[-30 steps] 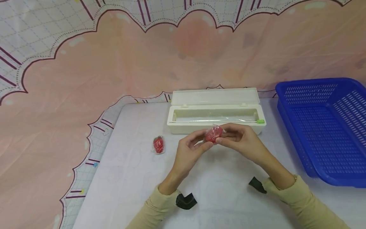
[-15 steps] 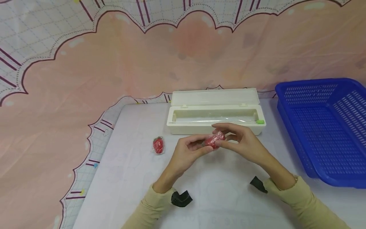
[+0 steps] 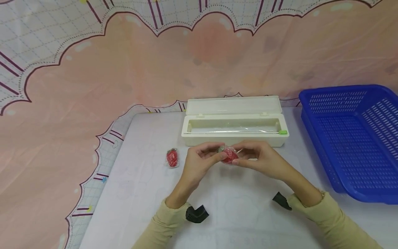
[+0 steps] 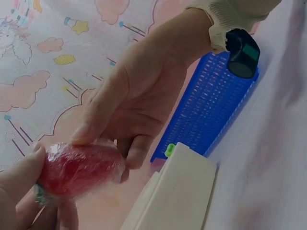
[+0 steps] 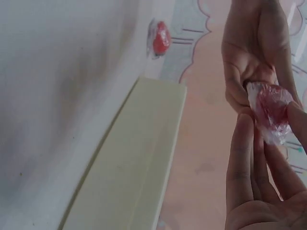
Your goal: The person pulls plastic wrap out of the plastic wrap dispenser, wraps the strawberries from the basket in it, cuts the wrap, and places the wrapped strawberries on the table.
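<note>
Wrapped in clear plastic film, a red strawberry [image 3: 230, 156] with a green top is held above the table in front of the white box. My left hand [image 3: 197, 164] pinches its green-topped end between thumb and fingers. At the other end, the thumb and fingers of my right hand [image 3: 265, 160] pinch it too. Loose film stands out around the fruit [image 5: 274, 112] in the right wrist view. A second film-wrapped strawberry [image 3: 172, 158] lies on the table to the left of my hands.
Behind my hands stands a long white cling film box [image 3: 233, 140], its lid [image 3: 234, 105] raised and a green tab [image 3: 283, 132] at its right end. A blue perforated basket [image 3: 339, 152] is at the right. A patterned cloth hangs behind the white tabletop [image 3: 140, 200].
The strawberry has been turned between my fingers and shifted slightly left, its green top now showing at the left. Both hands moved slightly with it. Box, basket and second strawberry stay put.
</note>
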{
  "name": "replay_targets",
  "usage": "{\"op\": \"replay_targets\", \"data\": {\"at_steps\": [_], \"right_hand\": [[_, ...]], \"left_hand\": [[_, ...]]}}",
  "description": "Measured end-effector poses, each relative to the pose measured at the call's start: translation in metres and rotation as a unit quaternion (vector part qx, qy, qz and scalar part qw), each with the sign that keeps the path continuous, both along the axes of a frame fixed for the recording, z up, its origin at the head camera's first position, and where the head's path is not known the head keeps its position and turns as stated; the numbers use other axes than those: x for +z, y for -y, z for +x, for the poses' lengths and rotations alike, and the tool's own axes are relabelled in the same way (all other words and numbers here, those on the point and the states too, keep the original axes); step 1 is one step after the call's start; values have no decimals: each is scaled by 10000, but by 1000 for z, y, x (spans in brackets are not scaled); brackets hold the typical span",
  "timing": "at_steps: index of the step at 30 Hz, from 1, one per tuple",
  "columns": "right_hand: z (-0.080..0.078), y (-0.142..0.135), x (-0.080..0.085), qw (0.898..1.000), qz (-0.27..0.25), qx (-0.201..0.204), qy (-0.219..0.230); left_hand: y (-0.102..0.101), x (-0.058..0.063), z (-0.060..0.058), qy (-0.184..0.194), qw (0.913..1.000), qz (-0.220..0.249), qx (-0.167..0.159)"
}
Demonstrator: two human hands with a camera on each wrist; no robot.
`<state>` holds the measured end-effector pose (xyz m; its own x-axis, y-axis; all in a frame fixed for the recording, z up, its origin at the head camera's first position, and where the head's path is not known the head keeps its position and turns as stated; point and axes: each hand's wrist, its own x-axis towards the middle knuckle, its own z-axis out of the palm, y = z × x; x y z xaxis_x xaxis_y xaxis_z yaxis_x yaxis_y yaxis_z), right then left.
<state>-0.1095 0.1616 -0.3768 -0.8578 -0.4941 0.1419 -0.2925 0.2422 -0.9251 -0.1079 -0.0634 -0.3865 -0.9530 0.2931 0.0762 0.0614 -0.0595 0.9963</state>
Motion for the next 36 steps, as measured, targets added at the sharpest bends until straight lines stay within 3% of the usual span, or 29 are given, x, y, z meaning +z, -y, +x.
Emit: {"op": "replay_targets", "data": {"at_steps": [6, 13, 22, 28, 36], "right_hand": [[2, 6, -4, 9997, -111, -39, 208], [4, 10, -5, 9984, -321, -80, 466], [4, 7, -5, 9973, -317, -343, 565], [4, 10, -6, 9958, -451, -434, 663], [3, 13, -9, 9960, -483, -567, 500]], "left_hand": [[-4, -1, -1, -51, 9991, 217, 362], [-7, -1, 0, -412, 9970, 434, 482], [-3, 0, 0, -26, 9975, 687, 135], [-3, -4, 3, 169, 9988, 251, 395], [-5, -5, 5, -75, 9992, 323, 205]]}}
